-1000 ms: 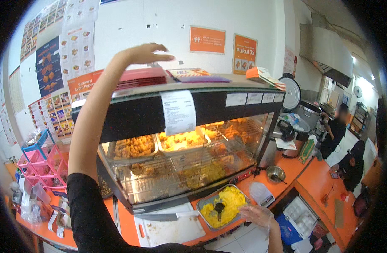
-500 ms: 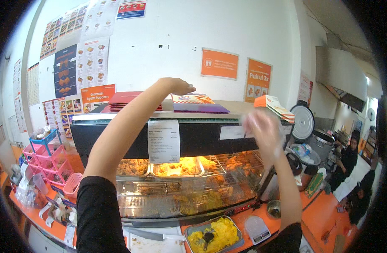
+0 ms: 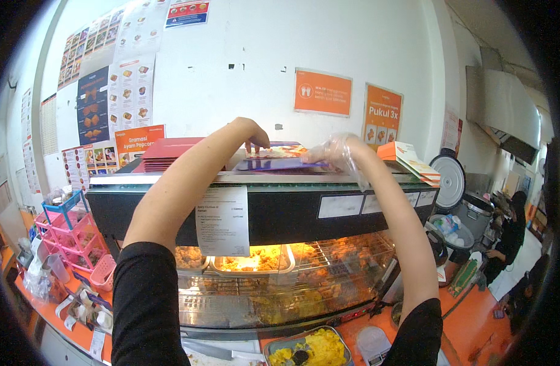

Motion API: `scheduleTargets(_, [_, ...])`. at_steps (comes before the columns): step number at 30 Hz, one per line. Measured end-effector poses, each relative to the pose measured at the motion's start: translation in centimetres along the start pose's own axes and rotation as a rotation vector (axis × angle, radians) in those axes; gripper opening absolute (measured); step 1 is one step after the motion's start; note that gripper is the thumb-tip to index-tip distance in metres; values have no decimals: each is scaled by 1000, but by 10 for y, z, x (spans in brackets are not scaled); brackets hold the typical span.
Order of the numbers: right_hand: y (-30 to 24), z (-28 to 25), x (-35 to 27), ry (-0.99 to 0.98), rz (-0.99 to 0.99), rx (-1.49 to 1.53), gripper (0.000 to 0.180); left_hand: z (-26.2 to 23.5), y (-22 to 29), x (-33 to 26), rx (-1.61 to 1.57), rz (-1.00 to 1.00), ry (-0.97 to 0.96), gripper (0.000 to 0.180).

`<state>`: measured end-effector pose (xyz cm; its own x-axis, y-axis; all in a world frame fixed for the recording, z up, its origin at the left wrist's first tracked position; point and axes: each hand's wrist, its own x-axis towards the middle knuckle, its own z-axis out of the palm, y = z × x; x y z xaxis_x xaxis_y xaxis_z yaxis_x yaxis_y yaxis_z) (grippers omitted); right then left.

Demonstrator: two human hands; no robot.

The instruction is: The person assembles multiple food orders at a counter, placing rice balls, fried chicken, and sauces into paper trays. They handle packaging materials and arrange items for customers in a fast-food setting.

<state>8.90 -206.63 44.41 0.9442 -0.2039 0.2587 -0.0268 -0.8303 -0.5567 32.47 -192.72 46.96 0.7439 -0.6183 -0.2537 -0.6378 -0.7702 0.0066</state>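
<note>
On top of a black heated food display case lies a small pile with a purple flat carton and a colourful patterned sheet. My left hand reaches over the pile from the left, its fingers bent down and slightly apart, tips at the sheet. Wearing a clear plastic glove, my right hand has its thumb and fingers at the purple carton's right edge and seems to pinch it. Red flat cartons are stacked beside my left forearm. White-and-orange cartons lean at the right.
Inside the case, trays of fried food glow under a lamp. Below stand a tray of yellow food, a knife and a small scale. Pink baskets are left; a co-worker is far right.
My right hand has moved left and inward from above the case's right end to the purple carton. My left hand has lowered, its fingers now bent down onto the pile.
</note>
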Motion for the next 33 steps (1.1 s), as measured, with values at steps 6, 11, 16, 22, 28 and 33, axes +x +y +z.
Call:
scheduleTargets(6, [1,-48,5,-51,-101,478,27,-6,6,-28,-48,17,58,54])
scheduleTargets(11, [4,-104,23,103,-203,611,26,-13,-36,4,-38,24,-72,51])
scheduleTargets(16, [32,-101,95,294,-292,-356,15,-6,-8,10,-23,-104,12,53])
scheduleTargets(22, [29,10,193,-30,7,405,12,-31,-195,104,31,311,-74,49])
scheduleTargets(28, [77,14,193,-181,22,-236,16,-18,-91,70,-385,190,108,65])
scheduleTargets(33, [57,5,156,-88,56,-136,17,-16,-28,-9,-1038,35,133,124])
